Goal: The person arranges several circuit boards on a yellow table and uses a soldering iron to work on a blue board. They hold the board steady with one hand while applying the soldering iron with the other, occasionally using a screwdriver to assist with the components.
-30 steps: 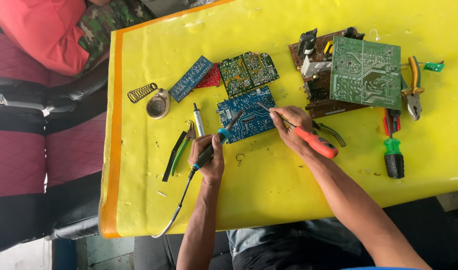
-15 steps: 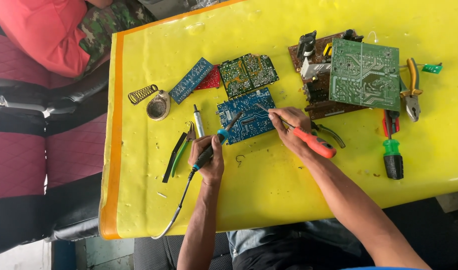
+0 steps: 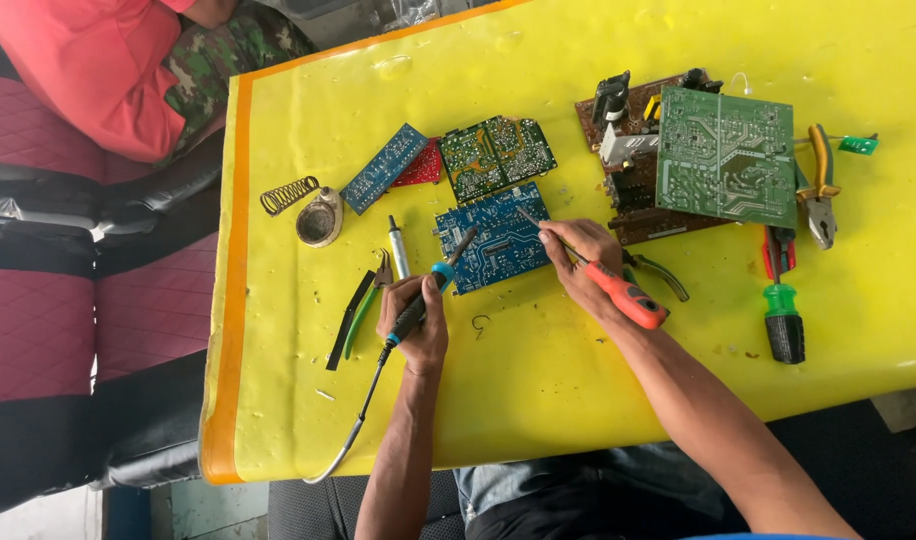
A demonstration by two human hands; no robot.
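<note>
Left hand (image 3: 416, 318): fingers closed round soldering iron (image 3: 428, 292) handle, tip resting at left edge of blue circuit board (image 3: 493, 236).
Right hand (image 3: 578, 262): fingers wrapped on orange-handled screwdriver (image 3: 603, 278), blade on board's top right area.
Board lies loose on yellow table (image 3: 538, 400), centre, unclamped.

Risks:
- Prying force likely shifts board; blade may skid, gouge traces.
- Iron tip near right fingers: burn risk.
- Iron cable (image 3: 353, 430) hangs off near edge; snag possible.
- Further off, green board (image 3: 726, 155) stacked on brown board (image 3: 628, 170); could slide.
</note>
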